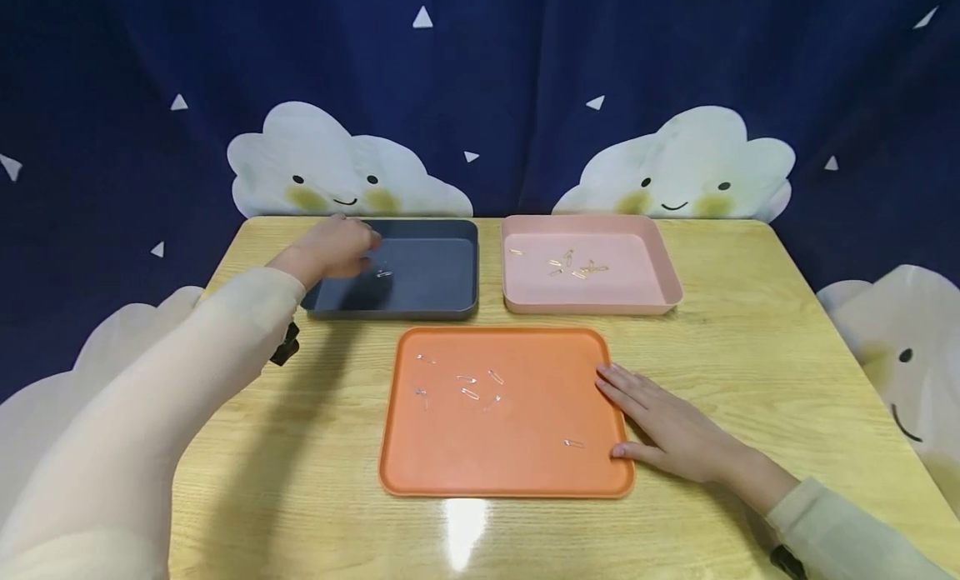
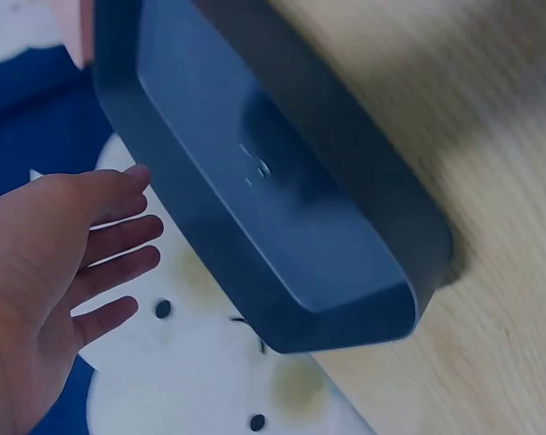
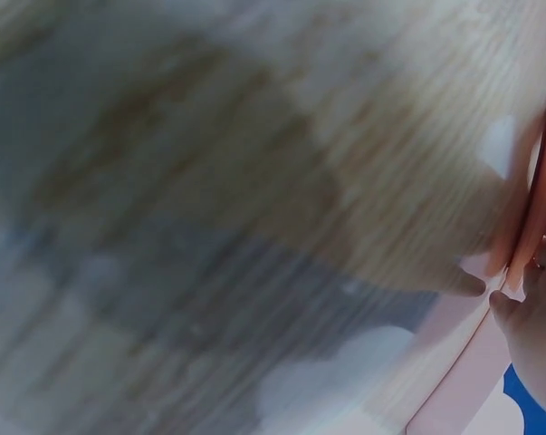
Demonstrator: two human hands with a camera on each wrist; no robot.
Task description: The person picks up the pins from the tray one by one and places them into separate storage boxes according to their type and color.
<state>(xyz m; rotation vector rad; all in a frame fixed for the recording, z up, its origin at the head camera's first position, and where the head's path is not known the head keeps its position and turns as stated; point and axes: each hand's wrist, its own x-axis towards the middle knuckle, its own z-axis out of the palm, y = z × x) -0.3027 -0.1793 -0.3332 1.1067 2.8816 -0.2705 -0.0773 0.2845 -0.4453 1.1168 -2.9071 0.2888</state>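
Note:
Over the left part of the dark blue-grey tray (image 1: 435, 288) hovers my left hand (image 1: 337, 247). In the left wrist view its fingers (image 2: 123, 239) are loosely extended and hold nothing I can see. A few silver safety pins (image 1: 384, 273) lie in that tray, below and beside the hand. My right hand (image 1: 678, 430) rests at the right edge of the orange tray (image 1: 525, 472), fingertips on the rim. Several silver safety pins (image 1: 469, 393) are scattered across the orange tray, mostly toward its left half; a single safety pin (image 1: 573, 443) lies nearer the right hand.
A pink tray (image 1: 585, 308) stands right of the dark one, with several gold safety pins (image 1: 579, 274) inside. All three trays are on a wooden table (image 1: 735, 313). A dark blue curtain (image 1: 495, 72) with clouds hangs behind the table.

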